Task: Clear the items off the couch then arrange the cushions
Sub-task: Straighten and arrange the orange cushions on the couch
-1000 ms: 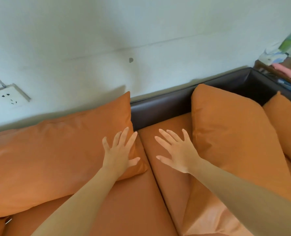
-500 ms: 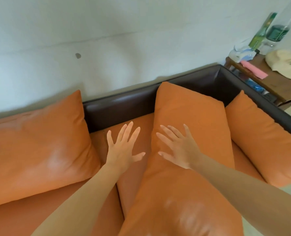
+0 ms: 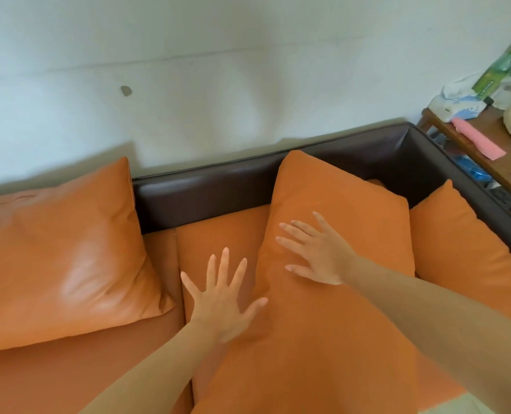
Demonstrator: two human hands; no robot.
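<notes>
Print on the green box (image 3: 500, 68) is too blurred to read.

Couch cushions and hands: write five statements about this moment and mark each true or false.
1. The right hand lies flat with straight fingers on the middle cushion. True.
2. The left hand grips a bottle. False: it holds nothing; its fingers are spread open beside the middle cushion's left edge.
3. Three orange cushions show on the couch: the left cushion, the middle one, and the right cushion. True.
4. The side table stands at the couch's left end. False: it stands past the right end.
5. The couch's frame is white. False: it is dark brown; the wall is white.
</notes>
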